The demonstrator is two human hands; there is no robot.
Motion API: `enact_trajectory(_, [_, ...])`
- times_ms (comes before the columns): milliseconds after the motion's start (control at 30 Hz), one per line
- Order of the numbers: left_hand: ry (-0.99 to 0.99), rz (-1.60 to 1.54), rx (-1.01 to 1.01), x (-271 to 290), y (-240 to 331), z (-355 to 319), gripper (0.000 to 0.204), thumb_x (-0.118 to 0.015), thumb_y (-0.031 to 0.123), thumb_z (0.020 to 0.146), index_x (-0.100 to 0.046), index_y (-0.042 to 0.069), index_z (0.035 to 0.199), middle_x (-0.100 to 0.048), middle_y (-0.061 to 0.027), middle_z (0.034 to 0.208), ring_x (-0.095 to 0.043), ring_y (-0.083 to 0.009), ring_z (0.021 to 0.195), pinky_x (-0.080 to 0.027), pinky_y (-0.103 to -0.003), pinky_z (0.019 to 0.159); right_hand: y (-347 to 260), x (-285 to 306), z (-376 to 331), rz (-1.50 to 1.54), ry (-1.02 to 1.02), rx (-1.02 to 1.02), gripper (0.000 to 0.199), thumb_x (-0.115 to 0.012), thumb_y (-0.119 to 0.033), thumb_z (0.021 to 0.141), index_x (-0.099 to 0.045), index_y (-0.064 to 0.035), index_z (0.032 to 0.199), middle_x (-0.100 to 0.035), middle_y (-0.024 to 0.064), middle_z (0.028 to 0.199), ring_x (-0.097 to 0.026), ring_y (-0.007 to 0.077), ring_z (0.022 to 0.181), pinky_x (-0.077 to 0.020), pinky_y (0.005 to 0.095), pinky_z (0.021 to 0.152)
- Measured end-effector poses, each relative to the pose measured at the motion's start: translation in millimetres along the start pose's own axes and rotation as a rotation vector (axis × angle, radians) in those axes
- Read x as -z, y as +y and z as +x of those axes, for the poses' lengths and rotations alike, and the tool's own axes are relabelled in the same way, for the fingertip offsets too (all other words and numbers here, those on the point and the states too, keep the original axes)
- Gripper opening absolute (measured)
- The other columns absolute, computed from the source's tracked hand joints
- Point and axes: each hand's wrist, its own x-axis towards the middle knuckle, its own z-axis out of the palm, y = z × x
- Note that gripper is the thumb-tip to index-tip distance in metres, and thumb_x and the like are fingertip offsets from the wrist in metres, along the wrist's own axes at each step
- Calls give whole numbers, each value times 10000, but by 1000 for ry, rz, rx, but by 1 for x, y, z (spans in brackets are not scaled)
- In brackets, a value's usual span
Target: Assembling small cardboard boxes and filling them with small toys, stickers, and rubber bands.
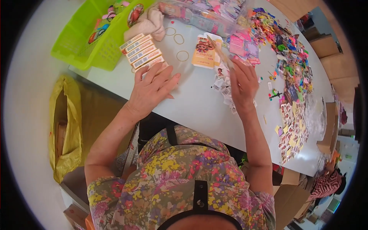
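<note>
My left hand is open, its fingers apart, at the near end of a row of small orange-and-white boxes. Whether its fingertips touch the last box I cannot tell. My right hand is closed on a thin, flat orange carton, seen nearly edge-on and tilted up to the left. Beneath and beside it, flat orange cartons with a cartoon figure lie on the table. Small white printed packets are strewn next to my right hand, which partly hides them.
Rubber bands and a beige cloth lie near the boxes. A green basket stands at the left, a clear plastic bin at the back. Trinket piles and sticker sheets cover the right. A yellow sack stands beside the table.
</note>
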Motion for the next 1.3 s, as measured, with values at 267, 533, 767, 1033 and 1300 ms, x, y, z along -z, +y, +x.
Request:
enact_trajectory(267, [-96,66,122,-10,5,-1,850,-788,405,600,-482,217,1370,-484,-60,1359,-407,-297,1292,-315,-554,1009,-28,31,-45,115,-53,-85,164,-586,81,846,-659,63,992,-679,161,1048,-621,296,884,-494,356,758])
enact_trajectory(533, [-141,66,60,8,9,0,923,-779,460,612,-393,290,1434,-431,-85,1426,-341,-340,1355,-268,-601,1039,-48,54,-57,106,2,85,286,-679,111,727,-672,63,1009,-684,174,1032,-628,253,727,-503,312,627])
enact_trajectory(767, [6,-40,52,14,29,-27,819,-797,411,643,-493,188,1370,-460,-84,1407,-382,-323,1335,-292,-543,1030,-46,57,-71,151,28,15,272,-668,98,737,-674,61,1006,-688,185,1030,-678,238,772,-528,300,622])
enact_trajectory(1033, [-100,-2010,623,-17,120,12,739,-641,497,884,-382,51,1413,-526,-206,1314,-474,-359,1269,-387,-458,1048,-61,65,-85,37,-64,295,316,-692,-56,723,-673,-26,1037,-696,129,1063,-585,112,623,-407,255,484])
enact_trajectory(1300, [-402,-2462,679,-32,130,51,829,-827,138,703,-386,26,1396,-588,-146,1217,-578,-248,1130,-478,-368,961,-53,92,-95,187,-145,-288,497,-762,-316,787,-640,-12,1161,-662,142,1149,-636,305,896,-514,378,762])
